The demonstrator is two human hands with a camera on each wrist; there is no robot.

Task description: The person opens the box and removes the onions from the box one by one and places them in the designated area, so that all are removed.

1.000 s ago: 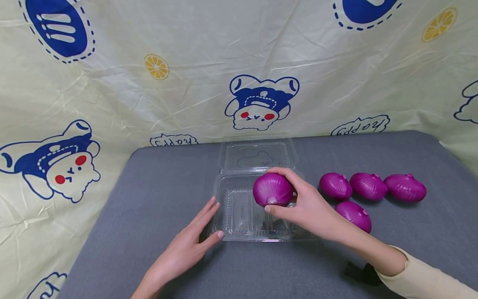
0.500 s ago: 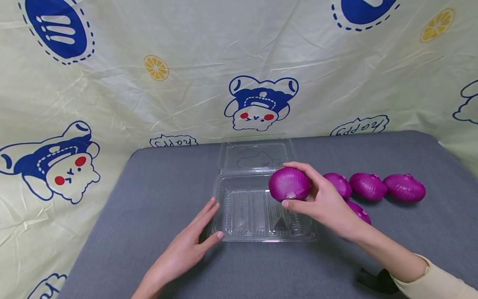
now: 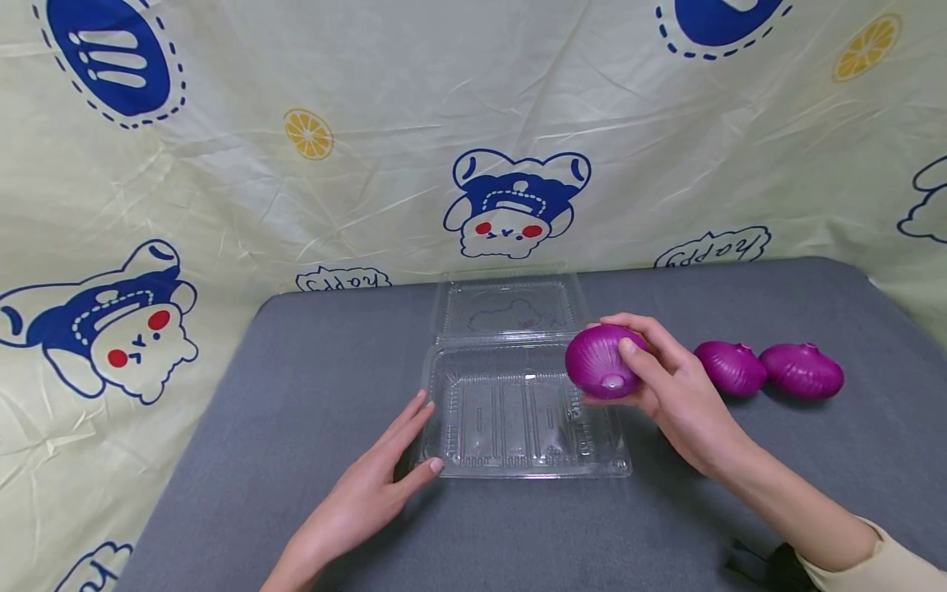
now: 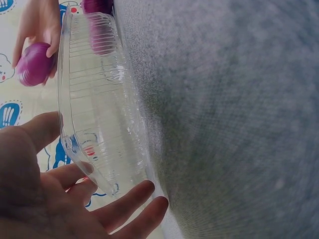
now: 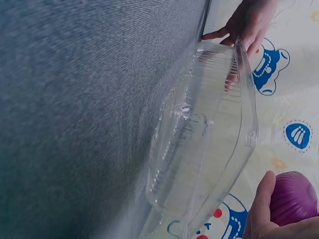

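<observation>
My right hand [image 3: 676, 395] grips a purple onion [image 3: 605, 362] above the right side of a clear plastic clamshell box [image 3: 481, 477]. Thumb and fingers lie round the onion, which also shows in the right wrist view [image 5: 293, 199]. The box stands with its lid [image 3: 510, 300] folded back, and no onion lies in it. At the box's left edge my left hand [image 3: 370, 489] is spread with its fingers fairly straight; in the left wrist view, the fingers [image 4: 124, 204] are around the box's corner. Exact contact there is hard to tell.
Two more onions, one [image 3: 731, 368] beside another [image 3: 802, 372], lie on the grey cloth-covered table [image 3: 333, 353] at the right. A printed sheet [image 3: 370, 66] hangs behind the table. A dark object [image 3: 784, 567] is by the right sleeve.
My right hand has moved right with the onion, from over the box's middle to its right side. The thumb now lies higher on it. Two table onions have become hidden. My left hand stays put.
</observation>
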